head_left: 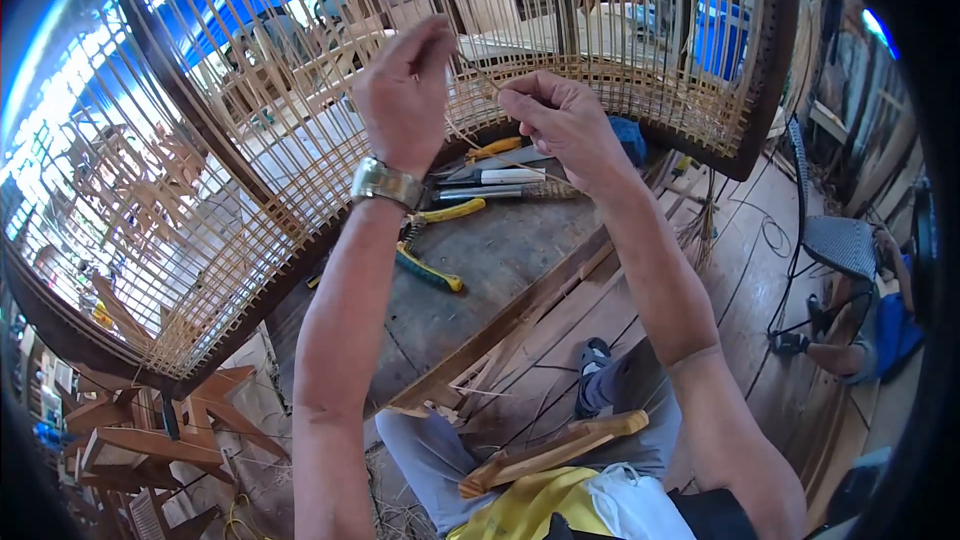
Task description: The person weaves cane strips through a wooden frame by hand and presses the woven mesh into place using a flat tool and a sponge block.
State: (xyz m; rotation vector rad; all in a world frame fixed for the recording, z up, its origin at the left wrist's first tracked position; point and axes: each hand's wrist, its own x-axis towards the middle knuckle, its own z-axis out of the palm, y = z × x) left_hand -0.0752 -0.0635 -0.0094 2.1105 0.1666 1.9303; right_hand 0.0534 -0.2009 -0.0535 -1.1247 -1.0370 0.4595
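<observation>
Thin cane strand (479,73) strung between two hands, just in front of the curved cane panel (640,88).
Looks super light and springy, likely happy to flex but easy to kink, so I'd take it in the fingertips, close to the working end. Left hand (405,90) has its fingers bunched, but it's blurry, so can't tell if they're gripping the strand. Right hand (562,125) pinches it between thumb and forefinger, other fingers curled loosely.

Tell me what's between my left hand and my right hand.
A thin brownish strand runs between your left hand and right hand, with the curved tan woven cane panel behind, in the head view.
</observation>
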